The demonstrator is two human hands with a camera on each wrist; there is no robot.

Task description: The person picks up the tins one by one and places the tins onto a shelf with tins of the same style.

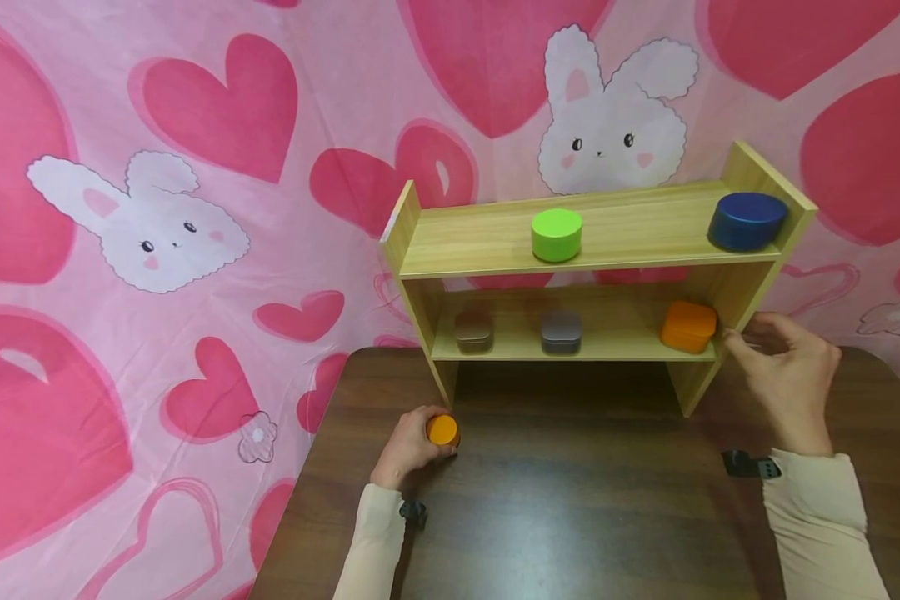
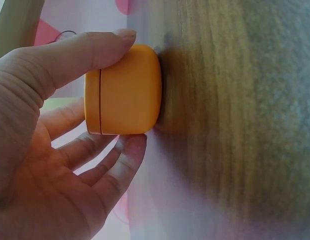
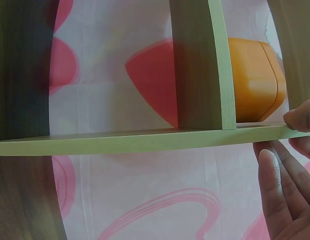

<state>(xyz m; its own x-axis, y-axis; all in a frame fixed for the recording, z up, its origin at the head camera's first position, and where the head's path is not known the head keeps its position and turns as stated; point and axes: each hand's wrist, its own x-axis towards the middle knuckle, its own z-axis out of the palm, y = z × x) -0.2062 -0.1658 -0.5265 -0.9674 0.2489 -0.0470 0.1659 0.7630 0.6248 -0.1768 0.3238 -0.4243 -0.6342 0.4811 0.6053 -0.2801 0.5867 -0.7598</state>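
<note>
My left hand (image 1: 408,447) holds a small round orange tin (image 1: 442,430) at the table's left side, below the shelf's left leg. In the left wrist view, the thumb lies on one side of the lidded tin (image 2: 126,95) and the fingers on the other; its base is at or just above the wood. My right hand (image 1: 795,379) pinches the edge of the wooden shelf's right side panel (image 3: 255,134), thumb on the inner face and fingers outside. Just inside that panel, on the lower board, sits a larger orange tin (image 1: 688,327).
On the shelf's top board (image 1: 637,229) stand a green round tin (image 1: 557,236) and a blue tin (image 1: 747,222). A brownish tin (image 1: 473,332) and a grey tin (image 1: 561,332) sit on the lower board. Behind the dark table (image 1: 570,492) hangs a pink heart-patterned cloth (image 1: 330,75).
</note>
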